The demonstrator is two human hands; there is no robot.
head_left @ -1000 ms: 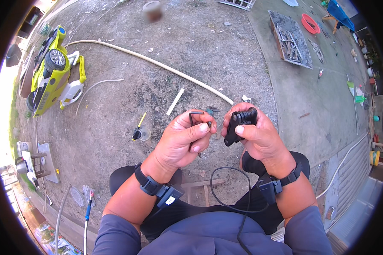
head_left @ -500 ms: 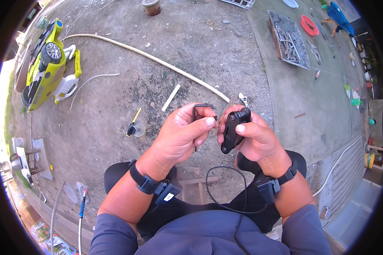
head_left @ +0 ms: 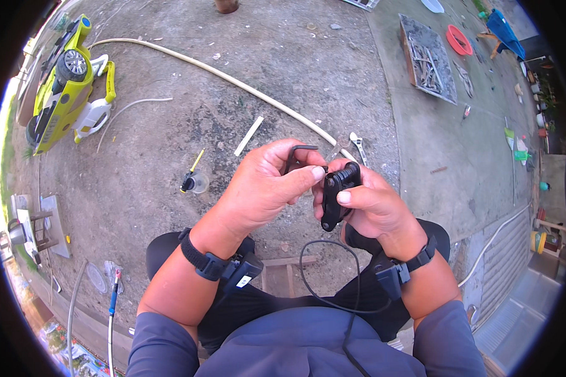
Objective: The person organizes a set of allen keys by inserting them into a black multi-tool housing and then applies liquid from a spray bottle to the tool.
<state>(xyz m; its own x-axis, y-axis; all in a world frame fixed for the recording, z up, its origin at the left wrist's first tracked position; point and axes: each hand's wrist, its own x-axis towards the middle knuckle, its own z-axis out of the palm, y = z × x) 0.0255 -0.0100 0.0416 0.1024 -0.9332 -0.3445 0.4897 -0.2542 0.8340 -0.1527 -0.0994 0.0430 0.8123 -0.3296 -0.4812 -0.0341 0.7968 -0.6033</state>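
My right hand (head_left: 374,204) grips a black folding tool set (head_left: 338,198), a flat-sided handle with several dark pieces stacked at its top end. My left hand (head_left: 261,182) is closed, with a bent black hex key (head_left: 305,148) tucked in its fingers. Its thumb and fingertip pinch a small dark piece (head_left: 324,168) right against the tool set's upper left edge. Whether that piece belongs to the set I cannot tell. Just beyond my right hand an adjustable wrench (head_left: 358,146) lies on the ground.
A pale hose (head_left: 233,81) crosses the ground ahead, with a white strip (head_left: 249,136) nearer. Left are a small clear jar (head_left: 199,183) and a yellow-green toy car (head_left: 69,88). A metal tray of tools (head_left: 426,66) and a red basin (head_left: 459,40) sit far right. A black cable (head_left: 302,261) loops over my lap.
Both hands stay together, and my left thumb has come closer to the tool set's top end. The hex key's bent end has turned slightly. The whole view has shifted a little.
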